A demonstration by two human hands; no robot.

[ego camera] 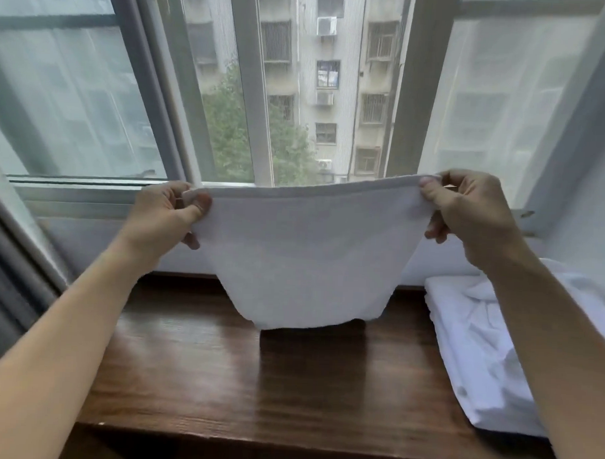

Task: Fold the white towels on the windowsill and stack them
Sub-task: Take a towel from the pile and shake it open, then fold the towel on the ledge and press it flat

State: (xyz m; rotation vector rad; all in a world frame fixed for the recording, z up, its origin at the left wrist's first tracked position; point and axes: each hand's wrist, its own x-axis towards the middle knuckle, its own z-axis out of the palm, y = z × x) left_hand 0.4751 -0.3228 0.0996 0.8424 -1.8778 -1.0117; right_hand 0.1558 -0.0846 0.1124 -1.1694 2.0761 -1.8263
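Observation:
I hold a white towel (307, 257) up in the air above the dark wooden windowsill (220, 374). My left hand (164, 217) pinches its top left corner and my right hand (466, 214) pinches its top right corner. The towel hangs stretched between them, and its lower edge touches or nearly touches the sill. At the right end of the sill lies a pile of white towels (489, 349), rumpled on top, partly hidden behind my right forearm.
Behind the sill stands a sliding window (288, 91) with grey frames, and sheer white curtains (497, 105) hang at both sides. A grey curtain edge (4, 277) runs down the far left. The sill's front edge crosses the bottom of the view.

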